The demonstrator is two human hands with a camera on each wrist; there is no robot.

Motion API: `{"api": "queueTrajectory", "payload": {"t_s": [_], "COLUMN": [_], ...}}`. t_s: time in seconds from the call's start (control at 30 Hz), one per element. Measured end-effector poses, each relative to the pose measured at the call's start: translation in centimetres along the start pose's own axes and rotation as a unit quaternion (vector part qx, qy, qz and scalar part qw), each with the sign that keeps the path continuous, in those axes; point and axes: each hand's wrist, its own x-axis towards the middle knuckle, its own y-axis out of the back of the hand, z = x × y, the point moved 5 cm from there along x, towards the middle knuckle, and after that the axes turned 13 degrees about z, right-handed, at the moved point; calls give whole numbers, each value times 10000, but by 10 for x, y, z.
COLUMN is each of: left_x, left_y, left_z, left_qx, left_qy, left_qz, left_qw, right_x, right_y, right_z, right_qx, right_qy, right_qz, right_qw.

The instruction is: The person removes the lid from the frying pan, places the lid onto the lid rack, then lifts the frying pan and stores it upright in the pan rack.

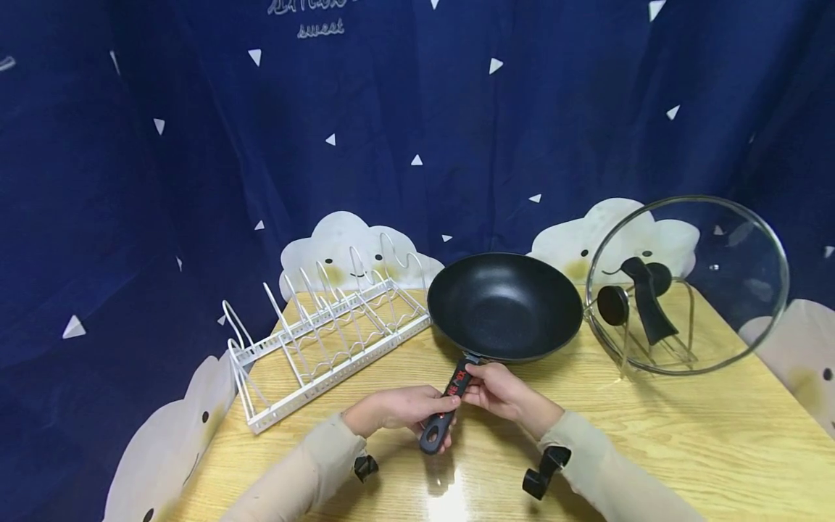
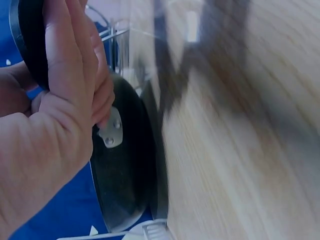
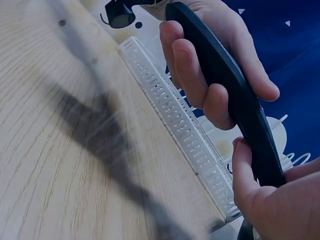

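I have the left hand (image 1: 406, 407) gripping the black handle (image 1: 457, 381) near its end, fingers curled round it, and the right hand (image 1: 501, 391) pinching it beside the pan (image 1: 505, 308), which I see between the white rack (image 1: 339, 373) and the glass lid (image 1: 730, 297).

"sweet" (image 1: 321, 29) in script on blue curtain (image 1: 391, 87), cropped word (image 1: 312, 6) above, unreadable red lettering (image 1: 460, 375) on pan handle (image 1: 451, 393)
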Motion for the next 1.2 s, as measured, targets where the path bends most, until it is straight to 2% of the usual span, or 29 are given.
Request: {"api": "queueTrajectory", "payload": {"t_s": [0.2,0.7,1.2], "left_x": [4,8,20], "left_y": [-11,-35,-66], "left_z": [2,6,16], "left_qx": [-61,-183,-537], "left_qy": [31,-131,-439], "left_qz": [25,485,650], "left_qw": [10000,9986,9955], "right_x": [-2,-7,-20], "right_y": [6,21,37], "right_z": [-1,-4,-14], "right_qx": [-84,-175,-929], "right_qy": [-5,16,16], "right_qz": [-56,-123,-443], "right_qw": [9999,9998,9947]}}
